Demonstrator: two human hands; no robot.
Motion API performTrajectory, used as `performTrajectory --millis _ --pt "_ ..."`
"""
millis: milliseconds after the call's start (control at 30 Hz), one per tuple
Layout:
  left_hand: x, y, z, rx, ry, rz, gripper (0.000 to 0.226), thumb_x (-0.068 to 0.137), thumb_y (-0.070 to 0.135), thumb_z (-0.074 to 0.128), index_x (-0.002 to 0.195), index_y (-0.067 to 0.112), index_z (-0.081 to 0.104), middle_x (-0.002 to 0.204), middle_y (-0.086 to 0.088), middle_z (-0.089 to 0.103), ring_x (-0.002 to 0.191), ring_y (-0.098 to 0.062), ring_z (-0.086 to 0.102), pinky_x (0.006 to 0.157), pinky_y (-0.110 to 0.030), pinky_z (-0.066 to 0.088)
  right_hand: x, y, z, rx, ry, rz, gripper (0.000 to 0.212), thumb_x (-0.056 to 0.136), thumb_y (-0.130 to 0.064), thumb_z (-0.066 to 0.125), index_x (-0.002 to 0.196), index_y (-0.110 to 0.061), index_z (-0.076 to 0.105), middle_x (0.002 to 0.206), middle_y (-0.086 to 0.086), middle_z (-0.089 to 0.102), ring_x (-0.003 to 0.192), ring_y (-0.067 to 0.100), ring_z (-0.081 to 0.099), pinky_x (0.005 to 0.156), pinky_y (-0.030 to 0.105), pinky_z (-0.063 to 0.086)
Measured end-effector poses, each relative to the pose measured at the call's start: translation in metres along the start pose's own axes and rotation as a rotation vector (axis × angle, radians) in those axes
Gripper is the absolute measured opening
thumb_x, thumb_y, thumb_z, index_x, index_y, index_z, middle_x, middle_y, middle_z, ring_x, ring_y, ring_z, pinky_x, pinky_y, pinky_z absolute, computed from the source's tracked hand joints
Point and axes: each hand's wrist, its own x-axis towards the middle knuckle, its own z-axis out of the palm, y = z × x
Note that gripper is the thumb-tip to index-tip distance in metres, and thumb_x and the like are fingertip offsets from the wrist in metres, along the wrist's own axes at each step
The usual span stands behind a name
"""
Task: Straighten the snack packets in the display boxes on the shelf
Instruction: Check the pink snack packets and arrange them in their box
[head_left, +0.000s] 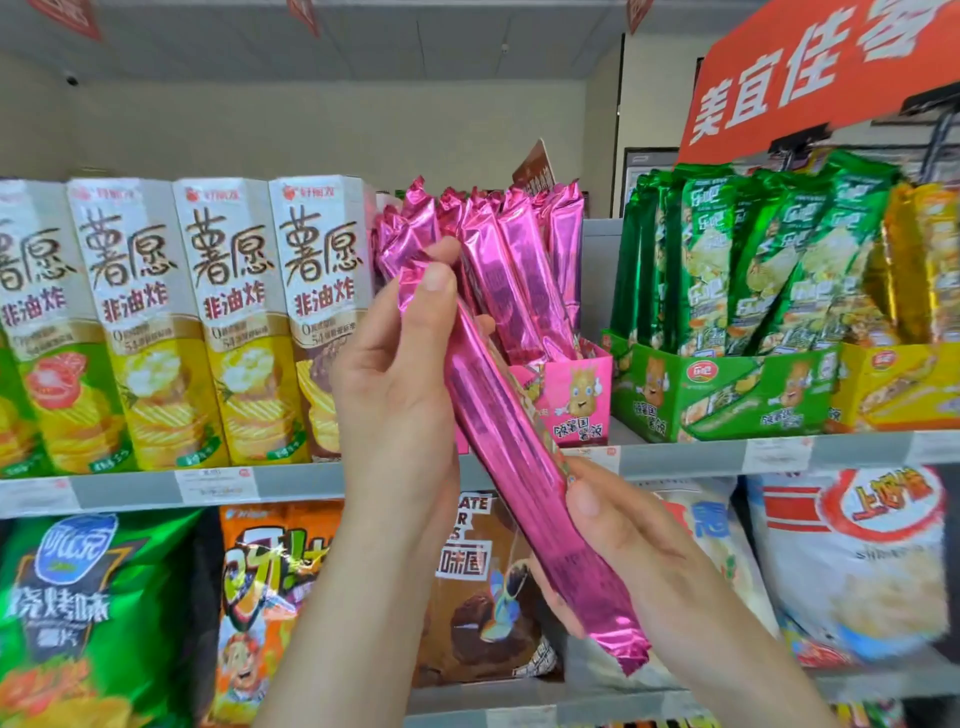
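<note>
So, one long pink packet (498, 426) is out of its box (576, 400), held slantwise in front of the shelf (130, 488). The left hand (395, 395) pinches the top end and the right hand (623, 545) cradles the lower end, fingers (444, 252) of both curled round the foil. It looks light and slick (crinkly film slides easily) and probably brittle inside. I'd hold it gently near the ends and slot it upright beside the other packets (519, 270) leaning in the box.
</note>
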Motion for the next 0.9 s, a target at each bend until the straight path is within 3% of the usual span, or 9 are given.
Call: performTrajectory --millis 33,100,200,267,367,533,633,767,900 --pt "-0.001 0.0 0.001 0.001 -0.005 -0.03 0.024 0.088 0.032 0.061 0.102 0.02 0.075 0.086 -0.005 0.066 0.074 -0.014 0.06 0.068 -0.027 0.051 -0.002 0.001 0.0 -0.001 0.024 0.025 0.03 0.081 -0.05 0.047 0.07 -0.077 0.056 0.075 -0.047 0.058 0.077 -0.036 0.048 0.065 -0.01 0.035" --pt "-0.004 -0.001 0.002 -0.002 -0.021 -0.08 0.025 0.087 0.037 0.06 0.099 0.023 0.077 0.076 -0.006 0.065 0.067 -0.012 0.06 0.064 -0.026 0.052 -0.006 0.008 0.0 0.056 0.062 -0.017 0.011 0.076 -0.062 0.055 0.077 -0.065 0.066 0.082 -0.014 0.064 0.067 -0.021 0.056 0.066 -0.003 0.04" --pt "-0.009 -0.001 0.006 -0.032 -0.01 -0.107 0.024 0.087 0.039 0.059 0.094 0.025 0.078 0.073 -0.004 0.066 0.064 -0.011 0.06 0.062 -0.027 0.052 -0.011 0.024 -0.003 0.219 0.005 0.014 0.082 0.066 -0.075 0.068 0.102 -0.002 0.061 0.071 0.031 0.044 0.055 0.018 0.049 0.057 0.022 0.042" --pt "-0.011 -0.004 0.008 -0.038 0.006 -0.091 0.025 0.088 0.039 0.058 0.093 0.025 0.078 0.074 -0.004 0.068 0.066 -0.012 0.062 0.064 -0.029 0.053 -0.011 0.029 -0.004 0.341 -0.053 0.043 0.086 0.069 -0.068 0.071 0.107 0.007 0.054 0.061 0.022 0.049 0.043 0.019 0.051 0.044 0.023 0.042" --pt "-0.013 -0.005 0.01 -0.035 0.032 -0.079 0.03 0.09 0.04 0.055 0.089 0.023 0.079 0.076 -0.007 0.07 0.071 -0.016 0.065 0.068 -0.033 0.054 -0.011 0.031 -0.008 0.332 -0.08 0.055 0.073 0.069 -0.068 0.072 0.099 -0.001 0.062 0.062 0.014 0.057 0.042 0.016 0.058 0.044 0.022 0.043" --pt "-0.011 -0.006 0.005 -0.051 0.058 -0.052 0.035 0.091 0.039 0.052 0.077 0.02 0.079 0.077 -0.002 0.074 0.076 -0.019 0.068 0.07 -0.029 0.056 -0.012 0.032 -0.011 0.141 0.029 0.024 0.059 0.062 -0.074 0.072 0.104 -0.032 0.068 0.066 0.0 0.067 0.054 0.011 0.061 0.051 0.017 0.046" --pt "-0.011 -0.007 -0.003 -0.018 0.006 -0.032 0.025 0.084 0.038 0.063 0.084 0.018 0.078 0.082 -0.004 0.074 0.079 -0.017 0.068 0.069 -0.024 0.055 -0.015 0.034 -0.012 -0.103 0.213 0.012 0.048 0.06 -0.071 0.071 0.101 -0.049 0.061 0.076 -0.015 0.068 0.059 -0.001 0.06 0.052 0.009 0.042" --pt "-0.01 -0.005 -0.01 0.043 -0.059 -0.005 0.028 0.072 0.022 0.075 0.098 0.013 0.075 0.078 -0.007 0.075 0.075 -0.017 0.072 0.062 -0.028 0.056 -0.019 0.032 -0.019 -0.649 0.381 -0.039 0.048 0.066 -0.082 0.049 0.108 -0.059 0.042 0.107 -0.031 0.056 0.095 -0.004 0.057 0.071 0.014 0.045" --pt "-0.01 -0.003 -0.015 0.181 -0.07 0.012 0.025 0.08 0.03 0.074 0.093 0.009 0.077 0.084 -0.004 0.075 0.078 -0.018 0.068 0.072 -0.041 0.053 -0.023 0.029 -0.02 -0.805 0.444 -0.078 0.054 0.071 -0.085 0.04 0.113 -0.052 0.039 0.094 -0.031 0.057 0.09 0.001 0.055 0.066 0.019 0.048"
